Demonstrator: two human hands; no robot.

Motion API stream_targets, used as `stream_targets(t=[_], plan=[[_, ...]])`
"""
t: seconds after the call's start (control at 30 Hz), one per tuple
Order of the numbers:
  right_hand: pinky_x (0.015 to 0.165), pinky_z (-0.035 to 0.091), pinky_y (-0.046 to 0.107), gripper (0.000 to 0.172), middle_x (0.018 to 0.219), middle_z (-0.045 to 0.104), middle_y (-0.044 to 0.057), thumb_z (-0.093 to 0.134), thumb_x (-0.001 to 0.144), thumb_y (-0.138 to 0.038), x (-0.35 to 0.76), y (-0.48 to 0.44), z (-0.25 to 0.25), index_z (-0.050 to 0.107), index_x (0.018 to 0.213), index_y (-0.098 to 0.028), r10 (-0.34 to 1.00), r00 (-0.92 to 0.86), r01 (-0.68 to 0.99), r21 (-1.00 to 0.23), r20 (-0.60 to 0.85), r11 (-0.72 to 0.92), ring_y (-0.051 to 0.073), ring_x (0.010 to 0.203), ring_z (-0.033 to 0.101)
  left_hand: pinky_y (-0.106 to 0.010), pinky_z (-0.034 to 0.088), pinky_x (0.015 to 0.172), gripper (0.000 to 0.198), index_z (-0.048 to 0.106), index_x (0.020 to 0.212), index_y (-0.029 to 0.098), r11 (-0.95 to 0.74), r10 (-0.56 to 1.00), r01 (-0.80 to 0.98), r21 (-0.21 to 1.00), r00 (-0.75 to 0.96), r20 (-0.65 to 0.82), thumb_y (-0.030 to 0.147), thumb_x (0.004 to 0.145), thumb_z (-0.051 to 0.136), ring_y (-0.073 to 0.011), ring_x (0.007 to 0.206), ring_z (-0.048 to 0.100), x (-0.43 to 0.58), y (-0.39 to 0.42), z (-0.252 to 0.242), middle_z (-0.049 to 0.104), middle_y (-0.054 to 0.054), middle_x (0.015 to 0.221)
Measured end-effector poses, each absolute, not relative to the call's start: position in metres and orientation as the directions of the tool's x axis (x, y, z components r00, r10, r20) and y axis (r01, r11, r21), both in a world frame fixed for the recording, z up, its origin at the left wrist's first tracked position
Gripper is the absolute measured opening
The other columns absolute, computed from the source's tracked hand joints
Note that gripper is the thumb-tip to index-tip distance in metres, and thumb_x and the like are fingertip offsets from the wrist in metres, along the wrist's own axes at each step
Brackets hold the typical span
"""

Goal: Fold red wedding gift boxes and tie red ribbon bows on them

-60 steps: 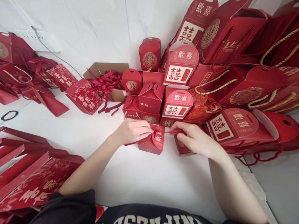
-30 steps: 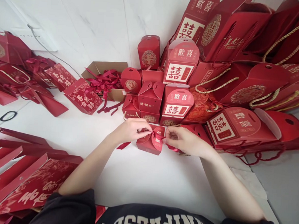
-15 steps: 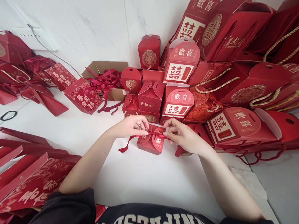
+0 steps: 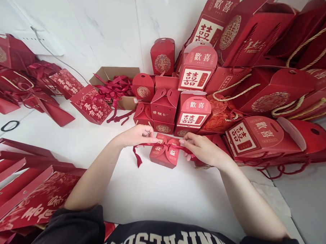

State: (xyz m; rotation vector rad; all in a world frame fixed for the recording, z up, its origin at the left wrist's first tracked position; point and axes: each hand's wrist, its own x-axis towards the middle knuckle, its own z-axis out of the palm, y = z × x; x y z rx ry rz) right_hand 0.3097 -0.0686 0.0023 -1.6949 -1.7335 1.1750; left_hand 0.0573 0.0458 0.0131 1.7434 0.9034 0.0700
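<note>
A small red gift box [image 4: 164, 159] with pale lettering sits on the white table in front of me, its rounded top flaps folded together. Across its top runs a dark red ribbon [image 4: 145, 144], crossed or knotted at the middle slot. On the box's left, my left hand [image 4: 138, 136] pinches one side of the ribbon, whose loose end hangs down past the fingers. My right hand [image 4: 199, 147] grips the other side to the right of the box. The ribbon is stretched nearly straight between both hands.
Stacked red gift boxes [image 4: 196, 78] rise behind and to the right, some with rope handles. An open cardboard box [image 4: 128, 103] holds a tangle of ribbons. Folded red cartons [image 4: 38, 199] lie at the lower left. A black ring [image 4: 10, 126] rests on the table [image 4: 159, 197].
My hands have moved apart, away from the box's middle, drawing the ribbon out to both sides. The knot area on top is now uncovered. The box has hardly moved.
</note>
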Motion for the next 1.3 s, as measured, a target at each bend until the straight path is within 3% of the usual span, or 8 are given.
stream_targets(t=[0.1, 0.17, 0.37, 0.63, 0.8, 1.07, 1.2, 1.3], plan=[[0.053, 0.044, 0.027, 0.049, 0.058, 0.063, 0.001, 0.035, 0.095, -0.062, 0.305, -0.067, 0.0, 0.051, 0.072, -0.021, 0.944, -0.149, 0.581, -0.799, -0.293, -0.156, 0.016, 0.05, 0.06, -0.019, 0.026, 0.036, 0.045, 0.055, 0.067, 0.016, -0.116, 0.556, 0.611, 0.783, 0.693, -0.459, 0.058, 0.076, 0.069, -0.0056, 0.042, 0.033, 0.057, 0.045, 0.017, 0.039, 0.005, 0.052], [0.049, 0.04, 0.027, 0.052, 0.052, 0.056, -0.001, 0.038, 0.092, -0.065, 0.302, -0.067, -0.002, 0.051, 0.066, -0.021, 0.941, -0.165, 0.582, -0.799, -0.294, -0.147, 0.014, 0.045, 0.053, -0.019, 0.028, 0.036, 0.044, 0.059, 0.065, 0.015, -0.141, 0.505, 0.614, 0.777, 0.72, -0.477, 0.057, 0.076, 0.068, -0.0062, 0.042, 0.035, 0.058, 0.044, 0.018, 0.041, 0.004, 0.052], [0.046, 0.033, 0.025, 0.038, 0.055, 0.044, -0.004, 0.052, 0.089, -0.052, 0.3, -0.066, -0.002, 0.05, 0.067, -0.021, 0.967, -0.2, 0.555, -0.832, -0.161, -0.024, 0.012, 0.047, 0.043, -0.02, 0.032, 0.043, 0.039, 0.06, 0.062, 0.013, -0.223, 0.396, 0.474, 0.852, 0.843, -0.365, 0.047, 0.081, 0.066, -0.0071, 0.047, 0.043, 0.054, 0.05, 0.016, 0.05, 0.0, 0.055], [0.055, 0.032, 0.026, 0.033, 0.057, 0.05, -0.003, 0.047, 0.093, -0.037, 0.296, -0.068, -0.001, 0.045, 0.064, -0.021, 0.971, -0.203, 0.694, -0.718, -0.125, 0.052, 0.013, 0.052, 0.047, -0.02, 0.035, 0.044, 0.037, 0.064, 0.063, 0.013, -0.202, 0.337, 0.517, 0.832, 0.834, -0.437, 0.045, 0.081, 0.067, -0.0082, 0.046, 0.047, 0.046, 0.061, 0.01, 0.057, -0.002, 0.055], [0.053, 0.031, 0.025, 0.031, 0.057, 0.052, -0.003, 0.047, 0.093, -0.038, 0.296, -0.068, -0.001, 0.046, 0.066, -0.022, 0.966, -0.209, 0.687, -0.726, -0.151, 0.036, 0.013, 0.051, 0.047, -0.021, 0.043, 0.052, 0.027, 0.071, 0.073, 0.013, -0.118, 0.236, 0.522, 0.845, 0.841, -0.487, 0.039, 0.081, 0.068, -0.0094, 0.052, 0.052, 0.039, 0.065, 0.012, 0.062, -0.003, 0.062], [0.05, 0.032, 0.025, 0.035, 0.06, 0.054, -0.002, 0.044, 0.095, -0.046, 0.297, -0.068, -0.003, 0.048, 0.069, -0.022, 0.966, -0.202, 0.623, -0.783, -0.164, -0.003, 0.013, 0.051, 0.048, -0.021, 0.034, 0.051, 0.034, 0.069, 0.068, 0.014, -0.273, 0.307, 0.517, 0.812, 0.846, -0.436, 0.046, 0.079, 0.069, -0.0092, 0.055, 0.045, 0.037, 0.062, 0.017, 0.053, 0.0, 0.06], [0.05, 0.033, 0.025, 0.027, 0.058, 0.053, -0.006, 0.047, 0.094, -0.051, 0.293, -0.068, -0.003, 0.052, 0.091, -0.024, 0.989, -0.099, 0.584, -0.812, -0.105, -0.028, 0.013, 0.049, 0.045, -0.023, 0.026, 0.048, 0.041, 0.059, 0.06, 0.015, -0.318, 0.423, 0.517, 0.795, 0.828, -0.369, 0.05, 0.08, 0.066, -0.0079, 0.052, 0.034, 0.045, 0.053, 0.019, 0.041, 0.003, 0.057], [0.049, 0.033, 0.023, 0.028, 0.056, 0.055, -0.007, 0.048, 0.093, -0.051, 0.29, -0.066, -0.003, 0.053, 0.103, -0.025, 0.98, -0.159, 0.517, -0.856, -0.118, -0.019, 0.013, 0.048, 0.045, -0.024, 0.022, 0.048, 0.048, 0.046, 0.054, 0.016, -0.34, 0.51, 0.552, 0.761, 0.789, -0.344, 0.051, 0.075, 0.069, -0.0078, 0.051, 0.029, 0.055, 0.043, 0.019, 0.034, 0.004, 0.055]])
